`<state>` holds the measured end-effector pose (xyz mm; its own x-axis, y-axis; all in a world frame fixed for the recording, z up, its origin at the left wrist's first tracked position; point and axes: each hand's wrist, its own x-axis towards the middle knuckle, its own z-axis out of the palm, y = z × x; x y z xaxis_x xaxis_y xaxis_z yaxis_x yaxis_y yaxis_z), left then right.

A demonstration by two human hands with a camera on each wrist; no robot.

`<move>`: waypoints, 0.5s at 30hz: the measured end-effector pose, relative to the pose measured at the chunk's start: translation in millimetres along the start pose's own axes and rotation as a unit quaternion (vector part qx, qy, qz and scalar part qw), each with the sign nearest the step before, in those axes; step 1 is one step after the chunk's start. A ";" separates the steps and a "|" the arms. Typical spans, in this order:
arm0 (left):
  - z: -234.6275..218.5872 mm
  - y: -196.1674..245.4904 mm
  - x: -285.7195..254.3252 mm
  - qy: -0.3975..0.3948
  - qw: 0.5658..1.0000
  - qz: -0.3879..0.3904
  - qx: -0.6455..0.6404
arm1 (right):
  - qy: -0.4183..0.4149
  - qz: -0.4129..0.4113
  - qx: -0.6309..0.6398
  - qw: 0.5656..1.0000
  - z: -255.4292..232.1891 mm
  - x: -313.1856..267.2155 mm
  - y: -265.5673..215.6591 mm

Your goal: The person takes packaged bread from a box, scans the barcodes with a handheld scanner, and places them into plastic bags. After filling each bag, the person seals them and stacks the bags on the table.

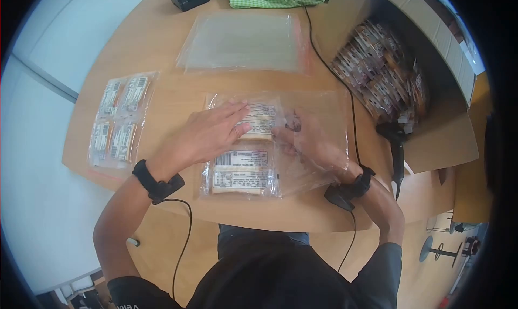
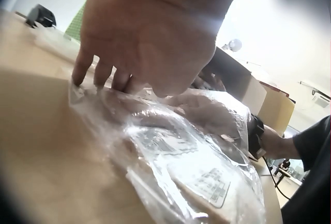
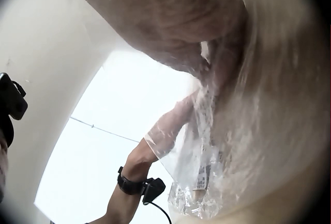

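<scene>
A clear plastic bag (image 1: pixel 318 177) lies in front of me with flat labelled food packets inside. The lower packet (image 1: pixel 240 179) shows printed text and a barcode. My left hand (image 1: pixel 216 126) rests across the upper packet (image 1: pixel 263 117) from outside the bag, its fingers stretched out over the film, also seen in the left wrist view. My right hand (image 1: pixel 310 139) reaches inside the bag from its right side, with fingertips at the upper packet's right edge. Film covers this hand, and I cannot tell whether its fingers pinch the packet. In the right wrist view, crinkled film (image 3: pixel 207 110) hangs by the fingertips.
A filled bag (image 1: pixel 121 120) with several labelled packets lies at the left. Flat clear bags (image 1: pixel 243 42) are stacked at the back. An open cardboard box (image 1: pixel 445 131) of many packets stands right, beside a black handheld tool (image 1: pixel 397 152). A black cable (image 1: pixel 350 104) crosses the table.
</scene>
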<state>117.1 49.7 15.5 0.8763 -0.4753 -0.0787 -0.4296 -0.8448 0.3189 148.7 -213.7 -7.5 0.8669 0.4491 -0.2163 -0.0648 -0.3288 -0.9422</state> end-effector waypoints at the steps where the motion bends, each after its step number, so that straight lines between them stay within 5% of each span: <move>1: -1.4 0.4 0.2 -0.004 1.000 -0.008 -0.005 | -0.004 0.005 0.008 1.000 -0.2 -0.4 1.3; 3: -1.8 -0.9 -2.4 -0.007 1.000 -0.015 -0.008 | -0.010 -0.002 0.058 0.998 -0.8 -0.8 5.8; 8: 3.4 12.3 -24.9 0.172 0.985 0.003 -0.008 | -0.024 -0.027 0.155 0.987 -4.0 -12.0 -2.7; 15: 22.0 15.6 -42.2 0.215 0.970 -0.087 -0.068 | -0.028 -0.029 0.106 0.994 -16.5 -27.6 10.5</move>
<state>68.6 51.2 3.0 0.9555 -0.1580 0.2491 -0.2602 -0.8493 0.4593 132.2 -243.2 -7.2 0.8437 0.5096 -0.1690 -0.1234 -0.1223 -0.9848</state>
